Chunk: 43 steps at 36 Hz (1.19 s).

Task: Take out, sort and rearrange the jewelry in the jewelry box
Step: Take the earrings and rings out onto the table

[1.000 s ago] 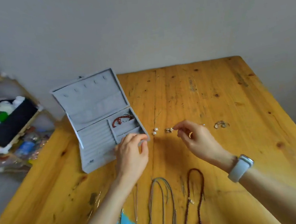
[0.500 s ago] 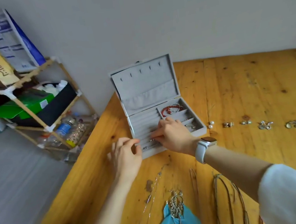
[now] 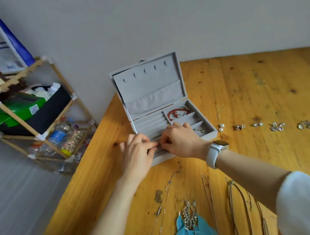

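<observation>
A grey jewelry box [image 3: 148, 91] stands open on the wooden table [image 3: 253, 91], lid upright. A red bead bracelet [image 3: 175, 113] lies in its back right compartment, and small silver pieces [image 3: 199, 130] lie in the front right one. My left hand [image 3: 137, 156] and my right hand [image 3: 181, 139] meet over the box's ring-roll section, fingertips together on a small dark piece [image 3: 159, 146]. Which hand pinches it is unclear. Right of the box lie two pearls [image 3: 221, 127] and a row of small silver earrings [image 3: 276, 126].
Near the front edge lie blue feather earrings [image 3: 192, 226], a thin silver chain [image 3: 162, 206] and several cord necklaces [image 3: 242, 207]. Off the table's left edge stands a wooden rack [image 3: 33, 111] with boxes and bottles. A white watch [image 3: 216, 152] sits on my right wrist.
My right hand left the row of earrings and reached into the box's ring section. My left hand moved up onto the box to meet it. The view swung left.
</observation>
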Each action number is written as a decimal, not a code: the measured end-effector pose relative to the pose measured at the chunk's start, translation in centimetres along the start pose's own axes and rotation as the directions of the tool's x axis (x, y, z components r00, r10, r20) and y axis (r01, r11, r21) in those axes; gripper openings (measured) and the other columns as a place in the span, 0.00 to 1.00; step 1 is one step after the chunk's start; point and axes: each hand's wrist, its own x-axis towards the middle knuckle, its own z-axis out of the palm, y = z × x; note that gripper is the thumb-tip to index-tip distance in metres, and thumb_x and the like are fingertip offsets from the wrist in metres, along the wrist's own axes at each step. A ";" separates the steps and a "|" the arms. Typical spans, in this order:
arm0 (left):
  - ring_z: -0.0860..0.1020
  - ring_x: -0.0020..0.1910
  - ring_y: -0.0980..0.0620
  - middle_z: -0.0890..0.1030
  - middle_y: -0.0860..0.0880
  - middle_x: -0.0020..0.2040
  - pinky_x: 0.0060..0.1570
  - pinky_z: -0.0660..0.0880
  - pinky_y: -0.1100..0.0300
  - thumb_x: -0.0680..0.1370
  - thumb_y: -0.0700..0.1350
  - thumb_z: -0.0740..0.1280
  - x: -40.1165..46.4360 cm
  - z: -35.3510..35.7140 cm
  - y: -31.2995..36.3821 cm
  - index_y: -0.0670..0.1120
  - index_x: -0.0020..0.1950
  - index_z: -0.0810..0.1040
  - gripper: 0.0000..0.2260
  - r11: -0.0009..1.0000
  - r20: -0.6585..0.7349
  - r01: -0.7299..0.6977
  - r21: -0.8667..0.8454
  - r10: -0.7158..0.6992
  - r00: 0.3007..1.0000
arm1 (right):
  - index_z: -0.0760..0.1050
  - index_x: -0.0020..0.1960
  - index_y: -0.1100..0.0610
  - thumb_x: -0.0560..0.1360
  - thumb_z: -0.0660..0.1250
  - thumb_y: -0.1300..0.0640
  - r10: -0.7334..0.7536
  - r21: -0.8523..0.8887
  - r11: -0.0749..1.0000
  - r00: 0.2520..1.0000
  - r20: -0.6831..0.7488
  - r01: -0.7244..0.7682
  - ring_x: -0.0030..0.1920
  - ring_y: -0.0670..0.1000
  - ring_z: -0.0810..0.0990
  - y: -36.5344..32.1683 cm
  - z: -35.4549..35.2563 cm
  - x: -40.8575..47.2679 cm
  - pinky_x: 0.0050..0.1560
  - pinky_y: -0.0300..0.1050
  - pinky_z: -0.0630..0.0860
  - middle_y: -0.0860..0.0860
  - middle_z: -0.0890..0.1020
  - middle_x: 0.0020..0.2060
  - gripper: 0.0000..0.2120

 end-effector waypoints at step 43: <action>0.71 0.39 0.55 0.73 0.55 0.39 0.36 0.65 0.68 0.78 0.41 0.62 1.2 -1.3 9.2 0.45 0.46 0.73 0.02 0.955 0.109 0.040 -0.294 -0.008 0.994 | 0.75 0.42 0.55 0.74 0.67 0.59 0.436 0.478 0.843 0.835 -0.336 -0.247 0.47 0.53 0.74 12.1 -2.4 -14.6 0.50 0.47 0.72 0.51 0.77 0.42 0.02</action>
